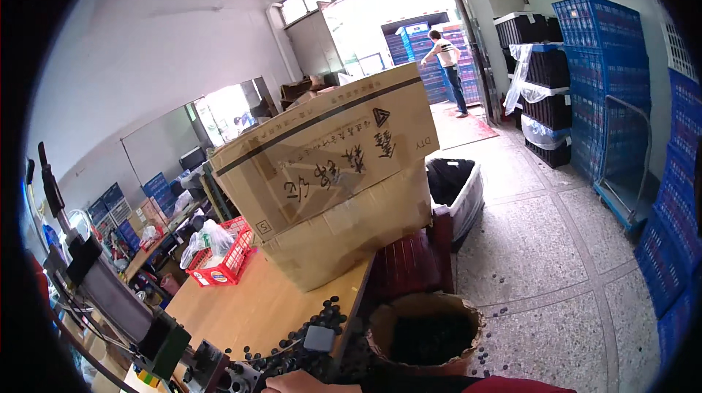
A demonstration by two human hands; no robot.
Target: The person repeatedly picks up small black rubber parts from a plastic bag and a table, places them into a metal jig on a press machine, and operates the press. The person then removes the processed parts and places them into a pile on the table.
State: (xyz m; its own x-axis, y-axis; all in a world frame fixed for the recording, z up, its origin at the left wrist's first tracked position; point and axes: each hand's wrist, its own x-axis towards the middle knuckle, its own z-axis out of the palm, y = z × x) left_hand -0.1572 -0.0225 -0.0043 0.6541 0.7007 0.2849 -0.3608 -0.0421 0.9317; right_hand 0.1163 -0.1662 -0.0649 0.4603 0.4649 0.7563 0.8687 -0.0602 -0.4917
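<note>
At the lower edge, my right hand (294, 382) shows only in part, its dark-sleeved forearm coming in from the right. It is beside the metal fixture (238, 377) of a bench machine (117, 294); its fingers are mostly cut off, so whether it holds anything cannot be seen. Many small black round pieces (327, 312) lie scattered and heaped on the wooden table (241, 305) just beyond the hand. Among them sits a small grey rounded-square block (319, 338). My left hand is out of the picture.
A large cardboard box (329, 181) stands on the table, beside a red basket (223, 258) with plastic bags. Right of the table is an open dark-filled container (428, 334); beyond it, a lined bin (468, 195). Blue crates (607, 78) line the right. A person (447, 64) stands near the doorway.
</note>
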